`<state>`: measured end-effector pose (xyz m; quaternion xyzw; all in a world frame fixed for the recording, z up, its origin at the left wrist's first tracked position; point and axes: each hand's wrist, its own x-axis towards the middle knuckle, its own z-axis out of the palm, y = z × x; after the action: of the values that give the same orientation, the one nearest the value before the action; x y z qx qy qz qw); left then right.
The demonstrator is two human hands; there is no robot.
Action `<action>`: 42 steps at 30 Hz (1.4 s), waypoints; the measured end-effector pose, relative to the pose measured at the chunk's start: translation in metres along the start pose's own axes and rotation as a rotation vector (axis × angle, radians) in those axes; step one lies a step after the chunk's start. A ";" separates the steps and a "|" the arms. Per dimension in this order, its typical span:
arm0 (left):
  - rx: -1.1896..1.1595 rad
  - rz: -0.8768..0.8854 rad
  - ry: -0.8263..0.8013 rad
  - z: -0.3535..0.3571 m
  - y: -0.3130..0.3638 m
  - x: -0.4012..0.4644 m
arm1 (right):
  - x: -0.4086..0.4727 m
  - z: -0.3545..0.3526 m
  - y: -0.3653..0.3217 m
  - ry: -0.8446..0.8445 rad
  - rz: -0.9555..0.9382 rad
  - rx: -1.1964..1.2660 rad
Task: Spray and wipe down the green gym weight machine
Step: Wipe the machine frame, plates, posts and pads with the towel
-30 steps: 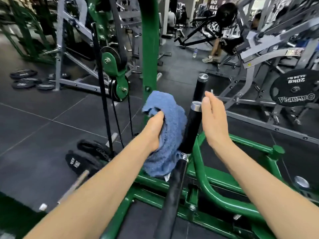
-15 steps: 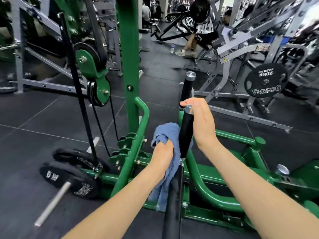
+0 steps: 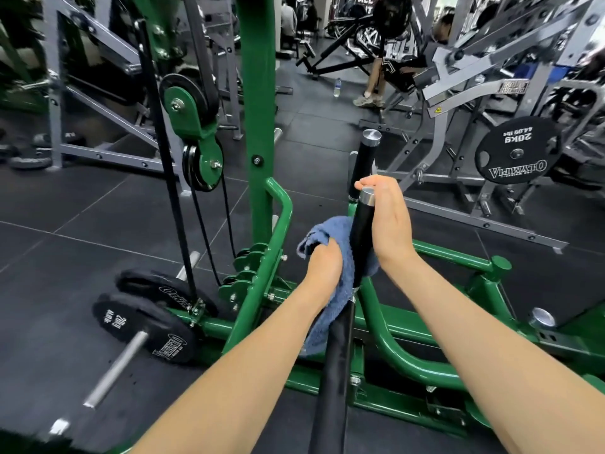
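We note the left hand's [image 3: 324, 263] fingers are hidden in the blue towel [image 3: 330, 309]; it grips the towel against the black handle [image 3: 361, 237], mid-frame. The right hand [image 3: 389, 221] curls over the handle's silver cap; its fingertips are partly hidden behind it. The green machine [image 3: 255, 93] runs from top centre to lower right, its frame cut off at the bottom edge. Since half a second ago, both hands are placed much the same on the handle. Weight plates [image 3: 144, 326] sit lower left.
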<state>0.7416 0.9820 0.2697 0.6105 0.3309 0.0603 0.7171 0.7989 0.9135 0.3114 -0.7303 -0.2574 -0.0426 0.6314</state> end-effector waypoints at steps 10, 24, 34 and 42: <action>-0.075 0.185 0.174 0.025 0.011 -0.048 | 0.001 0.003 -0.009 0.021 0.066 0.078; -0.252 0.115 0.246 -0.002 0.029 -0.048 | -0.014 -0.018 0.002 -0.249 0.101 -0.229; 0.285 0.266 0.251 0.038 0.101 -0.048 | -0.005 -0.015 0.003 -0.251 -0.009 -0.198; 0.024 0.179 0.097 0.016 0.098 -0.043 | 0.001 -0.011 0.022 -0.238 0.332 0.050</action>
<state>0.7482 0.9717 0.3778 0.6424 0.3101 0.1499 0.6846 0.8125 0.9021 0.2942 -0.7466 -0.2072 0.1550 0.6129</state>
